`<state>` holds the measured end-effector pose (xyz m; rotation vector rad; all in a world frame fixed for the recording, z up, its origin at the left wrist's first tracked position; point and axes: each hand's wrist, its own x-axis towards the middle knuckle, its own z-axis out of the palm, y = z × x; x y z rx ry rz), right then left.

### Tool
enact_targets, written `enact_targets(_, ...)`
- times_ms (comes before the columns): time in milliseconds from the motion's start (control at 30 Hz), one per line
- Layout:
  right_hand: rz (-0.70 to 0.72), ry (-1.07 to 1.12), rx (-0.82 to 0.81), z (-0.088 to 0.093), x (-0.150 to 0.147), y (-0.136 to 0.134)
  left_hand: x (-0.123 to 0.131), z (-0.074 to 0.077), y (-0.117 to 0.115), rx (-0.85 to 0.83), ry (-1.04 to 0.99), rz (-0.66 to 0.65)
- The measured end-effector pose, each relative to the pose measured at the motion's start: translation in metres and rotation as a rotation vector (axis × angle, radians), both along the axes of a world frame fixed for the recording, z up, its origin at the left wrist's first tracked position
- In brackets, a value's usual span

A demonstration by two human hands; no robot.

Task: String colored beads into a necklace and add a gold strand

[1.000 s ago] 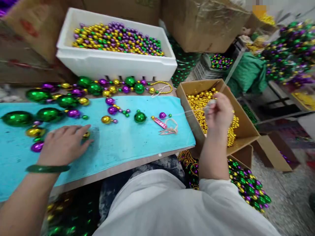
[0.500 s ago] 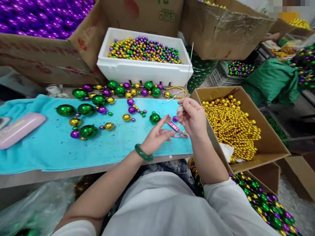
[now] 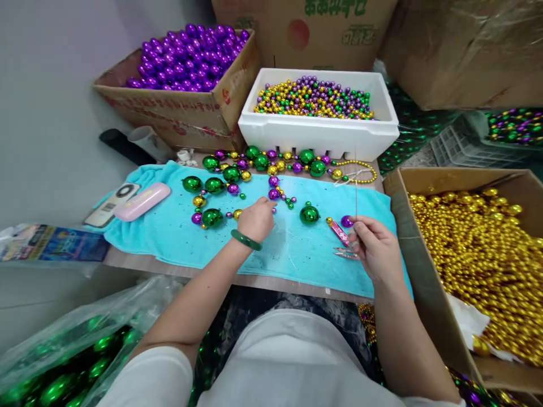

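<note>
My right hand (image 3: 376, 249) pinches a long thin needle (image 3: 356, 195) that points upward. Beside its fingertips are a purple bead (image 3: 347, 221), a narrow pink patterned object (image 3: 340, 233) and a small metal tool (image 3: 345, 254) whose kind is unclear. My left hand (image 3: 255, 221), above a green bangle (image 3: 246, 240), has its fingers closed over a gold bead, mostly hidden, with a small purple bead showing at the fingertips. A large green bead (image 3: 309, 214) lies between the hands. Left of my left hand are more green, gold and purple beads, among them a green one (image 3: 212, 217).
A turquoise towel (image 3: 280, 265) covers the table. A white foam box (image 3: 318, 133) of small beads stands behind, with a carton of purple beads (image 3: 186, 62) to its left. At right is a carton of gold bead strings (image 3: 479, 271). A pink case (image 3: 143, 202) lies at left.
My left hand has moved left, from near the pink object to the gold bead, and its fingers have closed. My right hand has lowered with the needle. The view has turned left.
</note>
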<state>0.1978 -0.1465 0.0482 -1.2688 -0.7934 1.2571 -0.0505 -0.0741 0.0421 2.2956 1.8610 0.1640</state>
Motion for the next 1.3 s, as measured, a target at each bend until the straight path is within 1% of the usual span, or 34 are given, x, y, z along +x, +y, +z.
enact_targets(33,0.009,0.002,-0.012,-0.001,0.0,0.001,0.003,-0.003,0.003,0.027,0.027,0.006)
enact_targets(100,0.059,0.006,-0.043,-0.002,0.0,0.003,0.014,-0.012,0.011,0.06,0.056,-0.038)
enact_targets(167,0.131,0.01,-0.078,-0.002,0.0,0.004,0.029,-0.022,0.02,0.039,0.078,-0.108)
enact_targets(233,0.174,0.011,-0.101,-0.004,-0.001,0.005,0.042,-0.032,0.03,0.018,0.091,-0.125)
enact_targets(300,0.175,0.016,-0.119,-0.007,-0.001,0.006,0.051,-0.039,0.037,0.001,0.091,-0.114)
enact_targets(400,0.151,0.031,-0.149,-0.012,0.0,0.006,0.058,-0.043,0.041,-0.011,0.079,-0.093)
enact_targets(500,0.145,0.049,-0.166,-0.015,0.003,0.006,0.061,-0.045,0.038,-0.012,0.07,-0.082)
enact_targets(633,0.122,0.06,-0.146,-0.016,0.004,0.008,0.061,-0.048,0.033,-0.02,0.057,-0.063)
enact_targets(833,0.112,0.031,-0.155,-0.018,0.003,0.013,0.057,-0.053,0.029,-0.035,0.024,-0.055)
enact_targets(1033,0.131,0.023,-0.155,-0.019,0.0,0.017,0.052,-0.061,0.027,-0.018,-0.029,-0.056)
enact_targets(1100,0.138,0.022,-0.143,-0.02,-0.001,0.017,0.049,-0.058,0.026,0.037,-0.132,-0.042)
enact_targets(1167,0.137,0.006,-0.123,-0.023,-0.004,0.015,0.043,-0.05,0.024,0.119,-0.362,-0.001)
enact_targets(1233,0.135,-0.033,-0.099,-0.027,-0.007,0.011,0.034,-0.038,0.021,0.152,-0.73,0.102)
enact_targets(1267,0.142,-0.053,-0.091,-0.029,-0.01,0.009,0.029,-0.032,0.019,0.117,-0.958,0.172)
enact_targets(1300,0.156,-0.07,-0.09,-0.031,-0.013,0.006,0.024,-0.025,0.018,0.039,-1.2,0.252)
